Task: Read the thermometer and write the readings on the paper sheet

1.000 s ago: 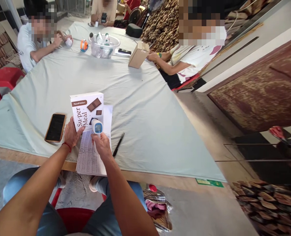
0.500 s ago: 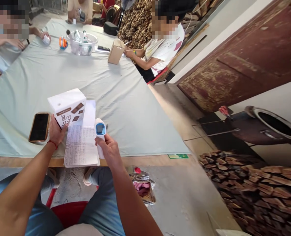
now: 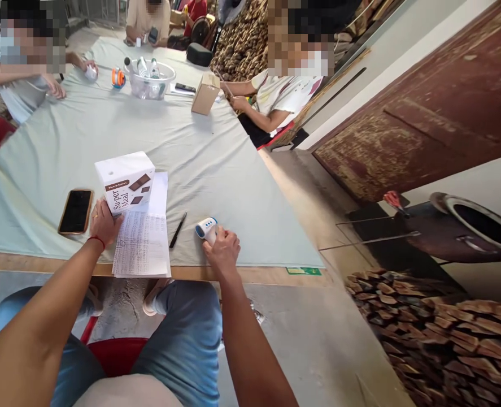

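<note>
My left hand (image 3: 105, 221) is closed on the lower left edge of a white carton (image 3: 123, 168) marked "Super Meal" with brown squares. The carton is over the top of some handwritten paper sheets (image 3: 146, 249). A white and blue infrared thermometer (image 3: 208, 227) is in my right hand (image 3: 223, 249), lying low over the cloth by the table's front edge with its head pointing left. Between the papers and the thermometer lies a black pen (image 3: 178, 230). To the left of my left hand is a smartphone (image 3: 75, 211) with a dark screen.
Farther up the cloth-covered table (image 3: 72, 135) stand a clear basin (image 3: 171, 76) of bottles, an orange roll (image 3: 118, 78) and a cardboard box (image 3: 205, 93). Several people sit around the far sides. Stacked firewood (image 3: 440, 333) and a dark round stove (image 3: 428, 237) are at the right.
My right hand has carried the thermometer rightward and tipped it down towards the cloth, uncovering the pen. My left hand stays at the carton, whose printed front shows more.
</note>
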`<state>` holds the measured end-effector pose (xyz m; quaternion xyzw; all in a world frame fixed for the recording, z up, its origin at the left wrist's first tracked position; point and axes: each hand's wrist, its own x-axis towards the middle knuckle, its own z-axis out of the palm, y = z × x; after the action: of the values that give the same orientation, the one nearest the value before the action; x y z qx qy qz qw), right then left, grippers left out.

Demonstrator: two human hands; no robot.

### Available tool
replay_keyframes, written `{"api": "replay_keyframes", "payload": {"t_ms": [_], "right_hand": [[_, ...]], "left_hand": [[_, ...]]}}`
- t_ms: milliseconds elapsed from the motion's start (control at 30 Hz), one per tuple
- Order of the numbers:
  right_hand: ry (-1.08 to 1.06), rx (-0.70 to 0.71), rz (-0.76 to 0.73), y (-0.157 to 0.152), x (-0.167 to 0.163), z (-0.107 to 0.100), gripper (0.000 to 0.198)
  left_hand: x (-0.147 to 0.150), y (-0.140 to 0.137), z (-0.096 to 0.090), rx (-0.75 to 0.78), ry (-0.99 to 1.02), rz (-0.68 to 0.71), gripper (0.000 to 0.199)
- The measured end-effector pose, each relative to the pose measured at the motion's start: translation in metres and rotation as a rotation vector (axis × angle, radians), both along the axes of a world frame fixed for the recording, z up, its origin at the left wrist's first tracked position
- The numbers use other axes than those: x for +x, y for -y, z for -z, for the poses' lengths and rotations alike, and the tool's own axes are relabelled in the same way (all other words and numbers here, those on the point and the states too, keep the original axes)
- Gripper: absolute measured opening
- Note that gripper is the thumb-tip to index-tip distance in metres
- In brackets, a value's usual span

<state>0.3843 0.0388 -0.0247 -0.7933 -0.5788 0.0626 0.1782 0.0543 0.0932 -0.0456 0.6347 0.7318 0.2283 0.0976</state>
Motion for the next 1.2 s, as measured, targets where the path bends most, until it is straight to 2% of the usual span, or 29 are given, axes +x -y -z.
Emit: {"api": "replay_keyframes", "payload": {"t_ms": [67,100,200,300,400,533,633,767,833,933,1033,1100,1200], "right_hand": [[-0.040,0.061,-0.083,-0.001,-0.015,-0.003,0.040],[-0.078,0.033,-0.130,-0.003,-0.024,-0.006,0.036],[-0.109,-0.212,-0.151,-0.014,-0.053,-0.012,0.039],[-0.064,-0.288,-0.130,-0.026,-0.066,-0.011,0.046],[-0.190,-0.184,-0.160,-0.028,-0.058,0.001,0.050],[-0.609,0.099,-0.214,-0.016,-0.045,0.024,0.049],[-0.835,0.236,-0.236,-0.003,-0.053,0.034,0.052],[-0.935,0.371,-0.130,0.012,-0.075,0.031,0.039],[-0.976,0.385,-0.117,0.015,-0.084,0.025,0.040],[-1.049,0.339,-0.179,0.016,-0.092,0.016,0.047],[-1.090,0.281,-0.151,0.011,-0.096,0.015,0.041],[-1.108,0.289,-0.096,0.006,-0.098,0.018,0.035],[-1.133,0.341,-0.035,0.000,-0.098,0.027,0.028]], "left_hand": [[0.006,0.016,0.000,-0.058,-0.086,-0.016,0.085],[0.008,0.024,0.000,-0.077,-0.123,-0.006,0.085],[0.012,0.039,0.000,-0.080,-0.187,0.047,0.093],[0.013,0.042,0.002,-0.039,-0.166,0.050,0.104],[0.012,0.041,0.007,0.006,-0.102,0.053,0.110],[0.012,0.041,0.014,0.033,-0.070,0.068,0.109],[0.012,0.041,0.016,0.036,-0.077,0.067,0.109],[0.012,0.041,0.015,0.027,-0.067,0.063,0.112],[0.013,0.041,0.015,0.023,-0.062,0.064,0.114],[0.014,0.041,0.016,0.022,-0.070,0.057,0.117],[0.014,0.041,0.017,0.043,-0.081,0.053,0.116],[0.014,0.041,0.016,0.066,-0.082,0.052,0.109],[0.014,0.044,0.012,0.088,-0.076,0.050,0.086]]}}
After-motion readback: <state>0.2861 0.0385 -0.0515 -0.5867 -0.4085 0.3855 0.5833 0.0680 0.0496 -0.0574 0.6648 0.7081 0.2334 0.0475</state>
